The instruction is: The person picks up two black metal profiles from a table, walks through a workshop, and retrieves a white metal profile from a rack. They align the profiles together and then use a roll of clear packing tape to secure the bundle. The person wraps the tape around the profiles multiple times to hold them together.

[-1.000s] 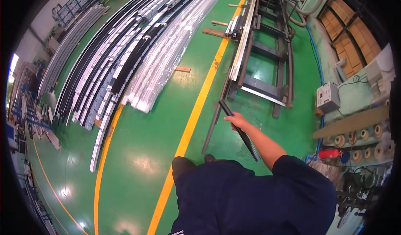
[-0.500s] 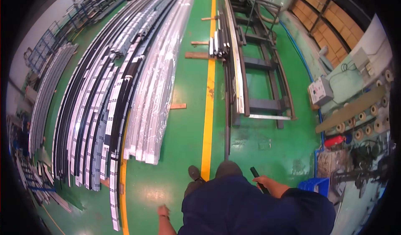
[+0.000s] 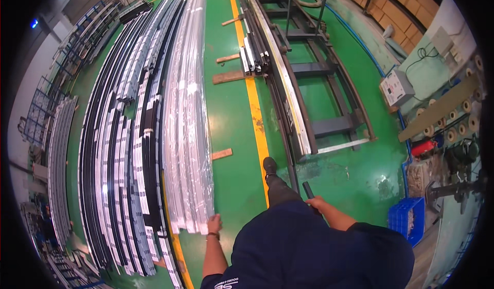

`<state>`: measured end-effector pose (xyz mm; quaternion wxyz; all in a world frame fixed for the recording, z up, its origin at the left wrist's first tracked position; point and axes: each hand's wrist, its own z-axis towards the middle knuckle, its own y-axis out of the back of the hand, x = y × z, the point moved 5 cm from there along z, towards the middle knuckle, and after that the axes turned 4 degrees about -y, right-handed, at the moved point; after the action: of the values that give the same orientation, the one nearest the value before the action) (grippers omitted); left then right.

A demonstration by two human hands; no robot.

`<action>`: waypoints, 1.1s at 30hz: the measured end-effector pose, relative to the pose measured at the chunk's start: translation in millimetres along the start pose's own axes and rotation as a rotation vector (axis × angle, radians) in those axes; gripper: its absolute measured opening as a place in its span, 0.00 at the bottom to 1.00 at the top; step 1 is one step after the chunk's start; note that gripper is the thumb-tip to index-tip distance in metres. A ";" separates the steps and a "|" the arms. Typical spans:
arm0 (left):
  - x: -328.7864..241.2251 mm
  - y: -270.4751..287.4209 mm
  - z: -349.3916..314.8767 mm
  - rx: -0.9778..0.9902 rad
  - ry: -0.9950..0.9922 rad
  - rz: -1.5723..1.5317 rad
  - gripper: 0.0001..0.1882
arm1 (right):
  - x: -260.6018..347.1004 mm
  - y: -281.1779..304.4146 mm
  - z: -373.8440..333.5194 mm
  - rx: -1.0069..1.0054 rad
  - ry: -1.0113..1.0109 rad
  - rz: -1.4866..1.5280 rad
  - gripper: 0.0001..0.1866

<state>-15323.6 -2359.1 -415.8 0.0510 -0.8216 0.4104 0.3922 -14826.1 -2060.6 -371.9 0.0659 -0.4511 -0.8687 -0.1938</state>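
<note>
My right hand (image 3: 317, 203) is closed around a short dark bar (image 3: 307, 189), which sticks up past the fingers; its lower part is hidden by the hand and my body. My left hand (image 3: 214, 224) swings out at my side with fingers loosely apart and nothing visible in it. In the picture it lies beside the near end of a bundle of long light profiles (image 3: 188, 134) wrapped in clear plastic. Whether it touches the wrap, I cannot tell. One dark shoe (image 3: 269, 166) of mine is on the yellow floor line (image 3: 256, 114).
Long metal profiles (image 3: 110, 150) lie in rows to the left. Wooden blocks (image 3: 222, 154) stick out onto the green floor. A dark steel frame (image 3: 329, 126) stands ahead on the right. Nearer, a blue crate (image 3: 406, 219) sits by the wall below a red cylinder (image 3: 423, 147).
I have stepped forward, with a foot now on the line ahead. My left hand has swung forward to beside the wrapped bundle's end. The dark bar stays in my right hand.
</note>
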 end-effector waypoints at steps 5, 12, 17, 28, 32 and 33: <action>-38.8 -93.9 39.7 0.251 -0.338 1.017 0.25 | 138.4 53.1 54.3 0.088 -0.032 0.116 0.17; -154.4 -126.9 114.8 0.115 -0.254 0.666 0.25 | 362.9 88.6 110.1 0.074 0.136 0.070 0.17; -274.0 -158.1 161.7 -0.072 0.134 0.036 0.26 | 500.9 54.6 140.6 0.131 0.101 -0.006 0.22; -433.7 -154.0 423.2 0.171 -0.423 0.605 0.38 | 648.4 25.2 201.1 0.119 -0.046 0.030 0.16; -529.2 -149.5 517.4 0.226 -0.114 0.649 0.29 | 725.2 19.1 198.6 0.033 -0.049 0.153 0.15; -557.8 -143.6 531.8 0.198 0.025 0.501 0.27 | 737.3 13.6 198.0 -0.001 -0.071 0.179 0.15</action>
<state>-15739.7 -1694.9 -432.5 0.0274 -0.6902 0.6380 0.3402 -15234.0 -1416.1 -336.1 0.0518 -0.5335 -0.8267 -0.1714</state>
